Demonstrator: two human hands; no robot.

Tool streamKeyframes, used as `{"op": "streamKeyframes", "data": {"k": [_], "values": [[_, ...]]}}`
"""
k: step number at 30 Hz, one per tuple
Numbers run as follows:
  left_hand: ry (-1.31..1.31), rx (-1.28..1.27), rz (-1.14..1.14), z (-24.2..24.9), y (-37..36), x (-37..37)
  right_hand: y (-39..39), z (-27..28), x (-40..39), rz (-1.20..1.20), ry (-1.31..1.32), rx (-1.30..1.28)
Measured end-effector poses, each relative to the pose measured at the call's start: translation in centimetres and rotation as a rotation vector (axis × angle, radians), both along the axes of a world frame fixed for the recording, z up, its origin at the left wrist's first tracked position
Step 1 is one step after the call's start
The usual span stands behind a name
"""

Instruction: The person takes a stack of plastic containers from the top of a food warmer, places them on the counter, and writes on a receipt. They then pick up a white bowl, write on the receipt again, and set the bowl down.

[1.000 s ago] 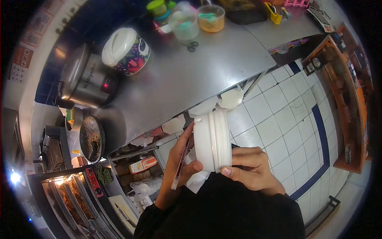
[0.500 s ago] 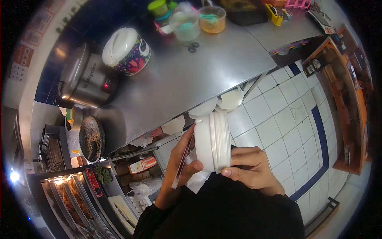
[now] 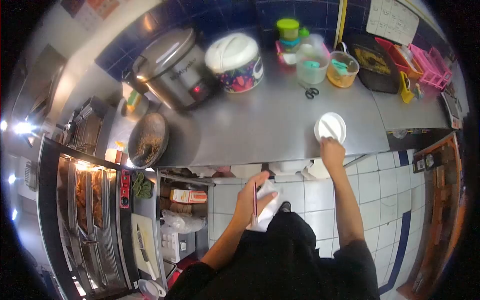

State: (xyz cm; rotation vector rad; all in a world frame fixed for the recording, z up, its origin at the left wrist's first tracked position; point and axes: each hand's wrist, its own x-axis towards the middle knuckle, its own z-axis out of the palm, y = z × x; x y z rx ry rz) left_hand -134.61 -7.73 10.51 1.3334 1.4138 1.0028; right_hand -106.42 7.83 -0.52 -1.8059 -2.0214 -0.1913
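My right hand (image 3: 332,152) reaches out over the steel counter, its closed fingers at the near rim of a white round container (image 3: 331,125). The container's round white face points up toward me, with a duller band across it. Nearer my body, my left hand (image 3: 251,199) is closed around a folded white paper (image 3: 268,205). A thin strip with a dark red edge (image 3: 255,200) lies along the same hand. Beyond the container are black-handled scissors (image 3: 311,92) on the counter.
Along the steel counter (image 3: 240,132) stand a Miyako cooker (image 3: 185,77), a floral pot (image 3: 240,75), a stone mortar (image 3: 162,142) and plastic tubs (image 3: 312,70). A lit food warmer (image 3: 92,200) and a knife on a board (image 3: 144,252) are at left.
The white round container and ridged white stack were between both hands near my body. My right hand has moved forward to the counter with white container; my left keeps the paper and strip.
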Motion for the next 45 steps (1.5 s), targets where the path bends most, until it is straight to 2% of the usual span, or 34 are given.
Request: {"op": "streamKeyframes", "data": {"k": [1,2,3,4,5,7,9,12,15,16,19,20,23,26,27,30,32,33,35,36,37,39,41,43,45], "values": [[-0.018,0.022,0.047,-0.1,0.4,0.1,0.9,-1.8,0.6,-0.018,-0.102,0.048],[-0.036,0.049,0.095,-0.4,1.0,0.1,0.4,0.2,-0.9,-0.092,-0.173,0.349],[-0.054,0.088,0.144,-0.7,1.8,0.1,-0.5,1.8,-2.2,-0.119,0.007,0.197],[-0.107,0.280,0.168,-1.5,2.4,-0.1,-2.0,2.9,-3.5,-0.140,0.183,0.043],[-0.098,0.311,0.195,-1.3,2.5,-0.2,-4.0,3.6,-4.8,-0.159,0.355,-0.124],[-0.071,0.367,0.242,-0.5,2.8,-0.4,-7.8,4.4,-7.2,0.094,1.033,-0.740],[-0.074,0.474,0.167,-0.8,3.1,-0.7,-10.3,4.4,-10.3,0.334,1.733,-1.258],[0.052,0.502,0.026,-2.4,3.2,-1.8,-8.6,9.3,-14.1,0.091,2.068,-1.044],[0.123,0.367,0.116,-3.8,3.4,-2.6,-4.3,8.2,-14.0,0.201,1.622,-0.915],[-0.102,0.266,0.136,-3.4,3.7,-2.0,-3.2,8.2,-14.2,0.213,1.673,-0.865],[-0.158,0.203,0.196,-4.7,4.9,-2.7,-0.6,8.3,-15.0,0.239,1.775,-0.723],[-0.251,0.203,0.189,-5.1,5.6,-2.7,0.1,8.0,-15.2,0.236,1.790,-0.683],[-0.254,-0.006,0.183,-8.3,7.1,-4.2,2.3,7.1,-15.3,0.140,1.759,-0.638],[-0.242,-0.055,0.207,-11.1,9.2,-5.6,4.9,2.8,-15.3,0.017,1.683,-0.615],[-0.239,-0.071,0.207,-11.7,9.8,-6.0,5.6,0.9,-15.5,-0.046,1.539,-0.565],[0.140,-0.250,0.134,-12.5,12.1,-7.6,6.8,-2.6,-16.3,-0.201,1.053,-0.395],[0.241,-0.214,0.093,-15.7,13.1,-9.0,7.0,-3.9,-17.1,-0.260,0.661,-0.264],[0.293,-0.197,0.073,-16.4,13.7,-9.6,7.2,-4.9,-17.4,-0.191,0.534,-0.225],[0.391,0.001,0.027,-17.1,14.9,-10.6,7.5,-6.5,-17.6,-0.045,0.282,-0.157],[0.438,0.096,0.004,-17.1,15.4,-11.0,7.7,-6.9,-17.5,-0.030,0.244,-0.141],[0.433,0.071,0.015,-17.1,15.7,-11.4,7.8,-7.2,-17.2,-0.017,0.208,-0.130],[0.424,0.028,0.021,-14.5,17.6,-11.6,7.9,-6.1,-17.2,-0.005,0.182,-0.155],[0.266,0.431,0.094,-9.4,20.8,-11.3,8.2,-5.0,-17.5,-0.005,0.199,-0.223],[0.037,0.538,0.171,-3.5,22.5,-11.6,8.2,-5.7,-17.6,-0.023,0.205,-0.251],[-0.274,0.483,0.131,-1.8,23.5,-12.9,8.4,-5.6,-17.7,-0.024,0.199,-0.261]]}}
